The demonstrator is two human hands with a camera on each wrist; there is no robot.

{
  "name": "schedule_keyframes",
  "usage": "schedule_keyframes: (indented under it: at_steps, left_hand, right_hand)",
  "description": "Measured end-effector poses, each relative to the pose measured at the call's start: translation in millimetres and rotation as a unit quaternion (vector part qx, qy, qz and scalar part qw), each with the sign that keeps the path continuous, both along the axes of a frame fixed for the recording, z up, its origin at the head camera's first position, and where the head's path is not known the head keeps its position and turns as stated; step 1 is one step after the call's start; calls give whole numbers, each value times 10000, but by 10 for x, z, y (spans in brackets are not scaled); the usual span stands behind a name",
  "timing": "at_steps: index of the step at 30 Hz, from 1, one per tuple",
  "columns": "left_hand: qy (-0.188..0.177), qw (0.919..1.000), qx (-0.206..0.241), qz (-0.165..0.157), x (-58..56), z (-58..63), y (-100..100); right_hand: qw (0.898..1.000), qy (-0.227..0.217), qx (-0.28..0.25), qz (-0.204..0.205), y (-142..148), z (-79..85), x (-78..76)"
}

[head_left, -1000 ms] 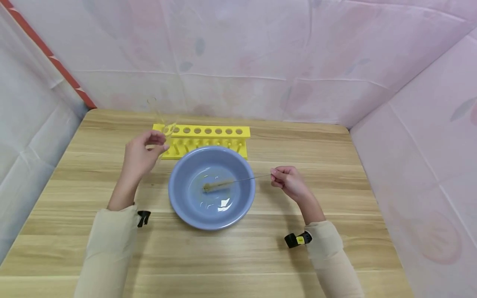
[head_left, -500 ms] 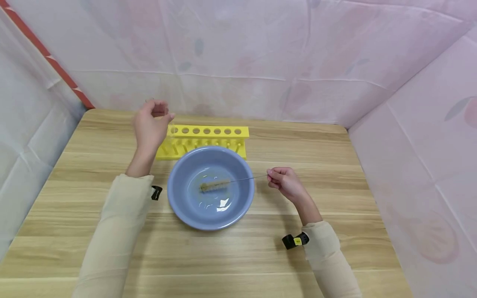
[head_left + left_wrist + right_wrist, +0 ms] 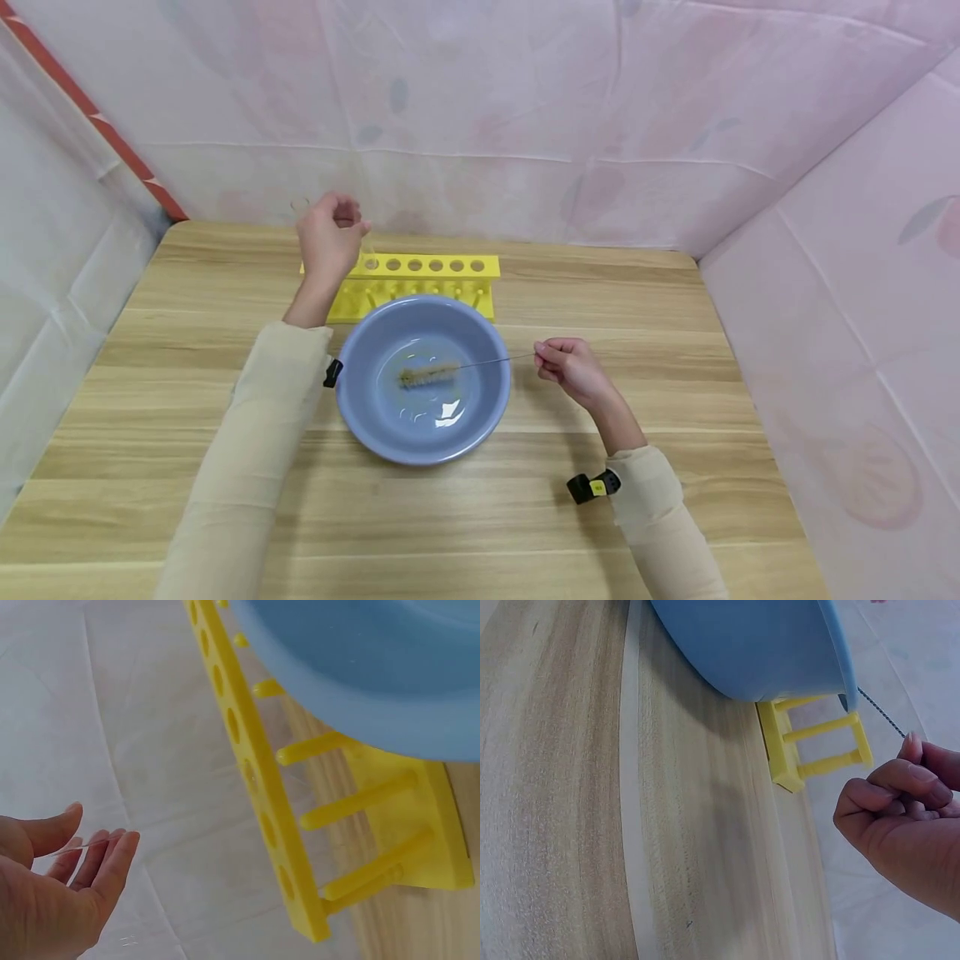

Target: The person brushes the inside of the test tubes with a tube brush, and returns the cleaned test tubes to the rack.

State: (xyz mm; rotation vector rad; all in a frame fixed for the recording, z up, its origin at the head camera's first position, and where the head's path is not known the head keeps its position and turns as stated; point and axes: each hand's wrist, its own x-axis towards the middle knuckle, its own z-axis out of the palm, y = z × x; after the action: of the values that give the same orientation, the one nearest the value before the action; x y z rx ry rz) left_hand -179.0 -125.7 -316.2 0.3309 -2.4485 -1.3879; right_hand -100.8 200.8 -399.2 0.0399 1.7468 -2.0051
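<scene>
In the head view, my left hand (image 3: 332, 233) is raised above the left part of the yellow test tube rack (image 3: 442, 265), pinching a clear test tube (image 3: 368, 248) between thumb and fingers. The tube's lower part shows over the row of holes. Left of this hand, the round rim of another clear tube (image 3: 299, 203) shows at the rack's left end. My right hand (image 3: 573, 369) pinches the thin twisted-wire handle of a test tube brush (image 3: 431, 375). Its bristle head lies in shallow water in the blue basin (image 3: 420, 454), and the wire crosses the basin's right rim.
The basin stands on the wooden table (image 3: 465, 533), just in front of the rack and overlapping its lower part in the head view. Yellow pegs (image 3: 360, 799) rise from the rack's base. Patterned cloth (image 3: 480, 92) hangs behind the table and on both sides.
My left hand has risen from the rack's front left, moved back and then right, carrying the test tube over the holes. The right hand and brush have stayed nearly still.
</scene>
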Motion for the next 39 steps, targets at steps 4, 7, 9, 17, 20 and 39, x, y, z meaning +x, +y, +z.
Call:
schedule_keyframes:
  at_steps: [4, 7, 9, 17, 20, 39]
  left_hand:
    - [-239, 9993, 16, -301, -19, -88, -20]
    - [-483, 9979, -79, -436, -21, -186, -51]
    - [-627, 9967, -228, -470, -14, -250, -77]
    - [-942, 9911, -716, -608, 4, -393, -137]
    - [-962, 9902, -803, -623, -4, -407, -140]
    - [-1879, 9502, -1820, -1695, 186, -310, -171]
  right_hand:
    - [10000, 39, 22, 17, -6, -5, 3]
    - [10000, 36, 72, 0, -13, 0, 8]
    - [9999, 11, 109, -19, -18, 5, 12]
    - [9999, -4, 168, 10, -21, 6, 12]
    - [9998, 21, 204, 24, -22, 9, 10]
    - [9938, 605, 933, -19, 72, -5, 23]
